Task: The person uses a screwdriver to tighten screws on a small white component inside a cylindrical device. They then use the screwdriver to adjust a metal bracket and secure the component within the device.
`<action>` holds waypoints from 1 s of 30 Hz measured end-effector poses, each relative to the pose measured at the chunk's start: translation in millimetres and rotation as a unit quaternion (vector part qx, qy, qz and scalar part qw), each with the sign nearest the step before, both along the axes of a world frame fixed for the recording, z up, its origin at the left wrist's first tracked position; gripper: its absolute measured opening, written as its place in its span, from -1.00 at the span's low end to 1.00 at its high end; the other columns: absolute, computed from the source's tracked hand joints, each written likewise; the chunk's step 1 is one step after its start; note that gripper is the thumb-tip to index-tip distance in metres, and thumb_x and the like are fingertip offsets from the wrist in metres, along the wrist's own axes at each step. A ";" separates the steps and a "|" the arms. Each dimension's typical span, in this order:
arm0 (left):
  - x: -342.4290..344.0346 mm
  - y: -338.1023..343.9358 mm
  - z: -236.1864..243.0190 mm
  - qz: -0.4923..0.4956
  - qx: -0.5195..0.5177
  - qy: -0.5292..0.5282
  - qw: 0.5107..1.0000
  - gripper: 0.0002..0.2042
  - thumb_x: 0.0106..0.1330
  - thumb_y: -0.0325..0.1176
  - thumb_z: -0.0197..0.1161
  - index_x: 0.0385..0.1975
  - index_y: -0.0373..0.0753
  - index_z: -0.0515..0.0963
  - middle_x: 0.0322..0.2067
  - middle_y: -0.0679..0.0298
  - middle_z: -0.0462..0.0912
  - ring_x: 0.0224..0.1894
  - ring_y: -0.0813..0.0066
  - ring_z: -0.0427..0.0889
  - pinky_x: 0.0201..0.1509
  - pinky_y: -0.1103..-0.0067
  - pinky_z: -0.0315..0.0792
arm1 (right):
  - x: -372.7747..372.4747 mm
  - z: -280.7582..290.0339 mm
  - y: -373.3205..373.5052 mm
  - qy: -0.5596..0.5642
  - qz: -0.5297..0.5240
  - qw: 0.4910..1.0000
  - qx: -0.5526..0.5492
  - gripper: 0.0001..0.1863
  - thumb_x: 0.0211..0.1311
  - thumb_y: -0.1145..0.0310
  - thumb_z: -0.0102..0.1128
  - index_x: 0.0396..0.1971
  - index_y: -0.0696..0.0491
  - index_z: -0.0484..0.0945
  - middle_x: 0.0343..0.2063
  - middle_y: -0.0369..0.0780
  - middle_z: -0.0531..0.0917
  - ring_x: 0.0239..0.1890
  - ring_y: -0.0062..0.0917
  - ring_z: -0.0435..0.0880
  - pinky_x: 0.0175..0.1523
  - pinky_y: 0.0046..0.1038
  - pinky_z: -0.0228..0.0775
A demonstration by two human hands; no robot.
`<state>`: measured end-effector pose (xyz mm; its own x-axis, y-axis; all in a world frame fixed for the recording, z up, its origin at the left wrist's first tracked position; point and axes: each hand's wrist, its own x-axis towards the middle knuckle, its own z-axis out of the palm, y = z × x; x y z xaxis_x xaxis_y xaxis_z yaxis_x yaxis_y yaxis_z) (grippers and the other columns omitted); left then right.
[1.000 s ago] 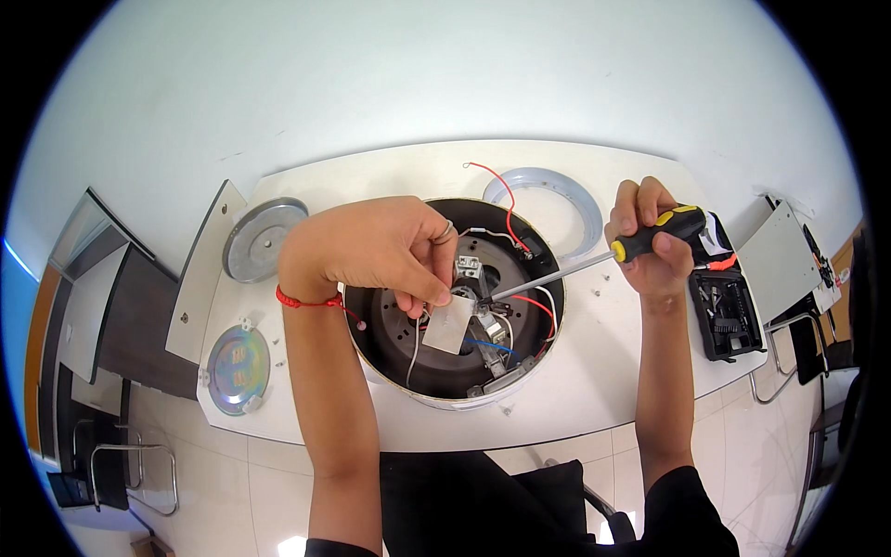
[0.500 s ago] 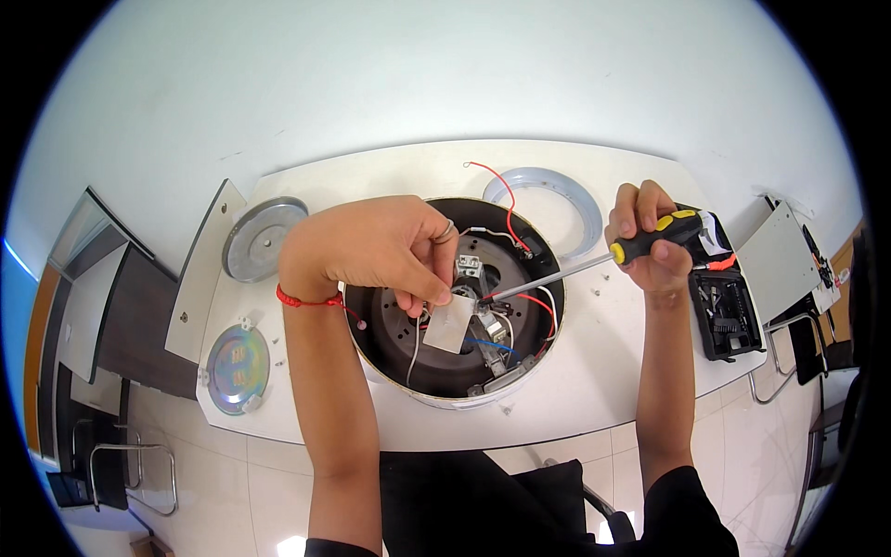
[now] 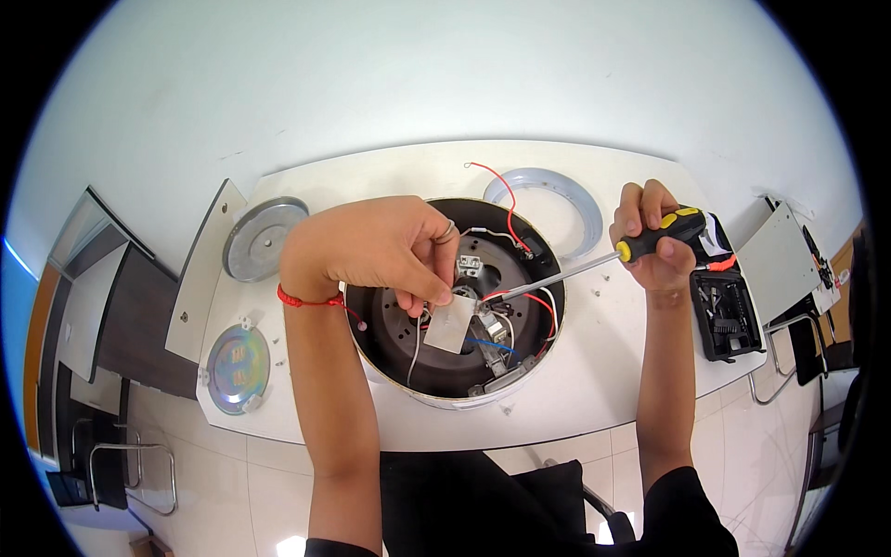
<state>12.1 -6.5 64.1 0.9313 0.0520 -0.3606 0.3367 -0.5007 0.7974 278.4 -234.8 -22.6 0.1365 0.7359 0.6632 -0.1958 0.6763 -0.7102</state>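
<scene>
A round dark appliance body (image 3: 382,364), open at the top, sits on the white table with wires and metal parts inside. My left hand (image 3: 394,252) is over its left side, thumb and finger pinching the top corner of a small pale rectangular plate (image 3: 448,325). In my right hand (image 3: 654,237) is a screwdriver (image 3: 566,275) with a black and yellow handle. Its shaft slants down-left into the body, and its tip ends close to the plate's upper right; whether it touches anything I cannot tell. A red wire (image 3: 506,190) loops up past the far rim.
Behind the body lies a grey metal ring (image 3: 587,209). To the left are a round metal cover (image 3: 264,239) and a shiny disc with tabs (image 3: 238,369). On the right stands an open black tool case (image 3: 726,316). Small loose screws (image 3: 506,409) dot the table.
My right hand has shifted slightly to the right with the screwdriver, and its tip has drawn back a little from the plate. My left hand and the plate stay put.
</scene>
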 end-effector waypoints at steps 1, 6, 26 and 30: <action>-0.1 0.1 -0.1 0.000 0.001 0.000 1.000 -0.83 0.15 -0.46 0.48 -0.46 -0.35 0.58 -0.56 0.25 0.69 -0.54 0.61 0.66 -0.44 0.67 0.48 | 0.0 -0.1 0.0 0.000 0.000 1.000 0.000 -0.62 0.12 0.29 0.48 -0.32 0.02 0.36 -0.31 -0.15 0.51 -0.53 -0.55 0.62 -0.43 -0.60 0.58; -0.2 0.2 -0.5 -0.001 0.000 -0.001 1.000 -0.83 0.15 -0.46 0.48 -0.46 -0.35 0.57 -0.56 0.25 0.69 -0.53 0.60 0.67 -0.44 0.67 0.49 | 0.4 0.0 0.1 -0.002 0.001 1.000 0.000 -0.61 0.12 0.28 0.48 -0.32 0.03 0.36 -0.31 -0.16 0.51 -0.53 -0.55 0.62 -0.42 -0.60 0.58; 0.0 1.4 -1.2 -0.011 0.011 -0.013 1.000 -0.83 0.13 -0.46 0.47 -0.46 -0.36 0.57 -0.55 0.22 0.70 -0.54 0.59 0.66 -0.44 0.66 0.50 | 4.8 -2.4 -2.0 0.009 0.008 1.000 -0.002 -0.58 0.12 0.29 0.49 -0.29 0.01 0.32 -0.26 -0.17 0.49 -0.48 -0.52 0.59 -0.37 -0.61 0.52; -1.3 -0.4 -0.8 -0.006 0.014 -0.017 1.000 -0.83 0.13 -0.46 0.46 -0.47 -0.36 0.57 -0.57 0.22 0.69 -0.55 0.59 0.65 -0.44 0.66 0.49 | 1.8 -2.8 0.4 0.008 0.012 1.000 -0.004 -0.58 0.12 0.29 0.49 -0.30 0.02 0.32 -0.26 -0.17 0.48 -0.48 -0.52 0.59 -0.36 -0.61 0.53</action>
<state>10.8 -6.9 63.3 0.9437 0.0499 -0.3269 0.3030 -0.5266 0.7943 280.1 -234.4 -25.4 0.1286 0.7447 0.6549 -0.2236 0.6651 -0.7125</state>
